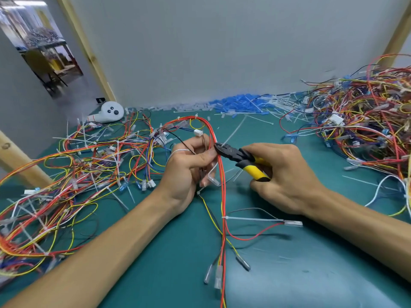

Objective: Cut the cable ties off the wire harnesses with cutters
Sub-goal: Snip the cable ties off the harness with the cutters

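Observation:
My left hand (189, 168) grips a wire harness (222, 196) of red, yellow and black wires in the middle of the green mat. My right hand (282, 174) grips yellow-and-black cutters (241, 157). The black jaws sit against the red wires right beside my left thumb, at a white cable tie (233, 134) whose tail sticks up and to the right. Lower on the same harness another white cable tie (249, 218) juts out to the right. The harness ends hang toward me with clear-sleeved terminals.
A tangle of harnesses (77, 174) covers the mat's left side. A bigger heap of harnesses (367, 121) fills the right. Cut white ties and blue sleeves (240, 104) lie along the back wall. A white controller (109, 112) lies at the back left, by a wooden post (20, 165).

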{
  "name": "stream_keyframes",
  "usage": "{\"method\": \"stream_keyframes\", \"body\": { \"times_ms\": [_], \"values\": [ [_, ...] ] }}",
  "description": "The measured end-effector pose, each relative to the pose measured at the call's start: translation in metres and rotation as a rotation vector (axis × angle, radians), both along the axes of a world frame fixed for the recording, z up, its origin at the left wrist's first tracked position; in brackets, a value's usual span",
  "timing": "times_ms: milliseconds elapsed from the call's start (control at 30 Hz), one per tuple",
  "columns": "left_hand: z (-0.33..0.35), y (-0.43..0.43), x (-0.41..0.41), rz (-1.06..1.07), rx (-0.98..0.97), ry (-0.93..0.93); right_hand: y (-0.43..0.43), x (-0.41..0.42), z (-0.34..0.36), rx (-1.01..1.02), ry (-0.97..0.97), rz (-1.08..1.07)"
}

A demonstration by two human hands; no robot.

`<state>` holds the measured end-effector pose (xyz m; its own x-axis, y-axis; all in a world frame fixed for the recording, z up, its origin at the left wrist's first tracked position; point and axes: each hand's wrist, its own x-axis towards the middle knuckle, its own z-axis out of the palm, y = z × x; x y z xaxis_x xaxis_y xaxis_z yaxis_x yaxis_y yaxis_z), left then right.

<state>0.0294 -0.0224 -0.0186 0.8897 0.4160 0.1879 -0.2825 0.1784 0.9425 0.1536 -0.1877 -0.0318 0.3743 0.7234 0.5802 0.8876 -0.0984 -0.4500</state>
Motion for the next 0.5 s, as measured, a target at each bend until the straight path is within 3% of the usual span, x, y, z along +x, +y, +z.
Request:
{"method": "stream_keyframes", "body": {
  "times_ms": [167,500],
  "values": [
    [-0.0012,0.0017,-0.0008,-0.054,-0.027,0.022,0.0015,-0.0004,-0.0042,-0.026,-0.099,-0.034],
    [-0.0026,0.0031,-0.0016,-0.123,0.036,0.045,0.0003,0.0021,-0.0029,-0.010,-0.089,0.000]
  ]
}}
